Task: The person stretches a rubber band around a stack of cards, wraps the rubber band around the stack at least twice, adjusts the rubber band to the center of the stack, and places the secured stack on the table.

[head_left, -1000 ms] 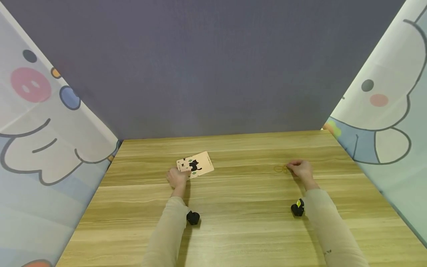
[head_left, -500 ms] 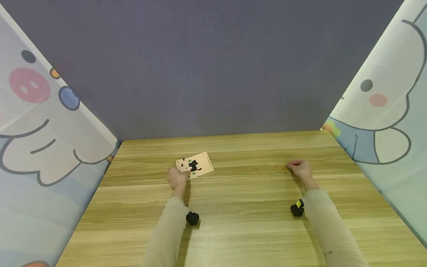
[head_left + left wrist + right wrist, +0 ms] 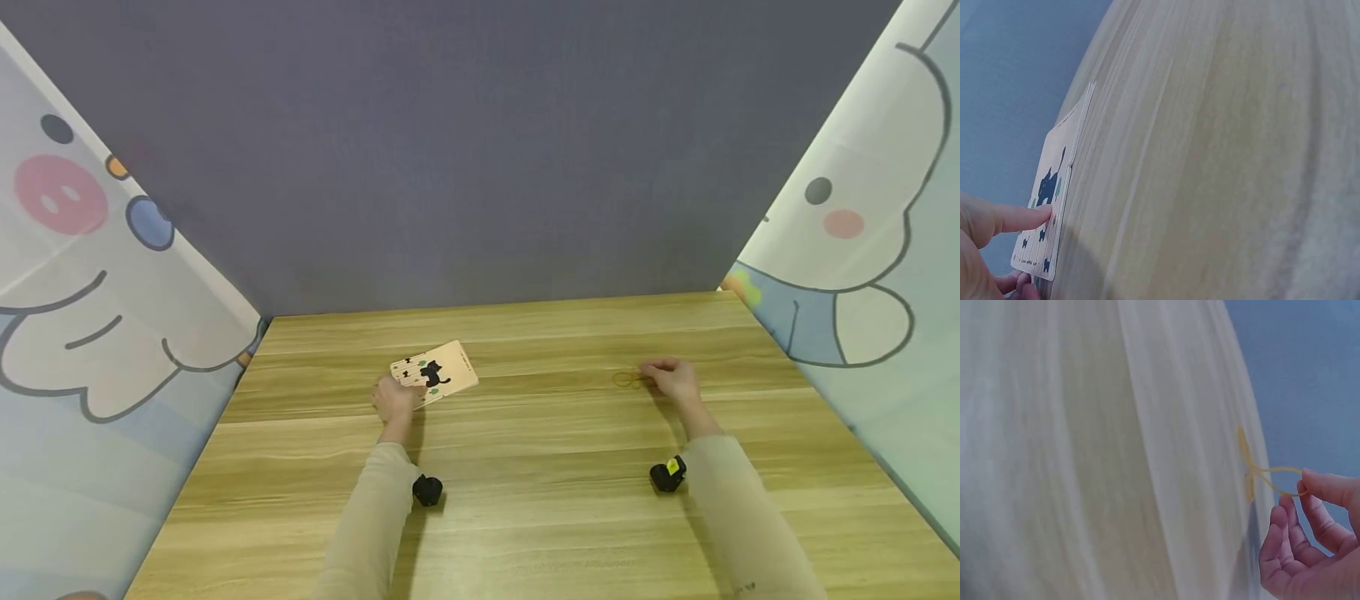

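Note:
A small cream notebook (image 3: 453, 367) with a black cat and green leaves on its cover lies on the left part of the table. My left hand (image 3: 394, 398) pinches its near-left corner. In the left wrist view, the thumb (image 3: 1025, 217) presses on the cover and the other fingers reach below the lower edge. Layers show along the notebook's side (image 3: 1067, 181). To the right, my right hand (image 3: 672, 379) pinches a yellow rubber band (image 3: 1251, 470) between thumb and forefinger. One loop is stretched toward the fingertips; the rest hangs or touches the table, I cannot tell which.
Wood-grain table (image 3: 525, 467) under both hands. A grey panel (image 3: 480, 167) rises behind it, with cartoon-printed curtains (image 3: 862, 325) at both sides. Black wrist cameras (image 3: 428, 490) stick out inward from both sleeves.
The notebook's left end appears slightly raised and shifted toward my left hand. My right hand keeps its pinch on the rubber band almost in place. The head view has shifted slightly.

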Action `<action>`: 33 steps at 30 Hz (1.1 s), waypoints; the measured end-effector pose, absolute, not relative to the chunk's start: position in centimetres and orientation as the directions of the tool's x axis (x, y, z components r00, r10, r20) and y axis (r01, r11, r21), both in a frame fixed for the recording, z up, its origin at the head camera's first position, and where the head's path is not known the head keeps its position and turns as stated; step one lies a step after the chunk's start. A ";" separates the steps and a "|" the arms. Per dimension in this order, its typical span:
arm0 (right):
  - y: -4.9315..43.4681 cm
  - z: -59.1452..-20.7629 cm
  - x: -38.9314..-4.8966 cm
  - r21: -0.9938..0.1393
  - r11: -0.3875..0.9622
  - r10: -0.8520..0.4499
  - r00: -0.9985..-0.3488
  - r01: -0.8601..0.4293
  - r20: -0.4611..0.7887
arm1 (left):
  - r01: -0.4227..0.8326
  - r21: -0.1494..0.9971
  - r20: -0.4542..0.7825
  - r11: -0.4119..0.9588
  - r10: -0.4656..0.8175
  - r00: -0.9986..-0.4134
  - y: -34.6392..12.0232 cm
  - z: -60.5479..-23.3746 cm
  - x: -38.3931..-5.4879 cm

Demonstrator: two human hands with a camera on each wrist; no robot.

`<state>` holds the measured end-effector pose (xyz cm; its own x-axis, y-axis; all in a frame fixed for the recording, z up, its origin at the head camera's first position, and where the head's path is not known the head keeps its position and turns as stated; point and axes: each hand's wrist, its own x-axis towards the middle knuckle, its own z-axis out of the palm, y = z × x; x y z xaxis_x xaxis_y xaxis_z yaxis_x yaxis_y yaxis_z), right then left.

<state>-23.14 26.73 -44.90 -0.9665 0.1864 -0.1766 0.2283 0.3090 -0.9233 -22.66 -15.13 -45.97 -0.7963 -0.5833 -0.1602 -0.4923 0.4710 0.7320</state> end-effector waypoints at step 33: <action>23.2 -44.4 -19.8 -0.976 -0.211 0.052 -0.996 0.060 -0.072 | -0.183 0.968 -0.090 0.174 -0.438 -0.894 -15.6 -46.5 -21.2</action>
<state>-19.79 23.23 -44.36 -0.9960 0.0519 -0.0724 0.0599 -0.2105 -0.9758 -21.20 -15.59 -46.49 -0.8942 -0.4385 -0.0900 -0.1826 0.1739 0.9677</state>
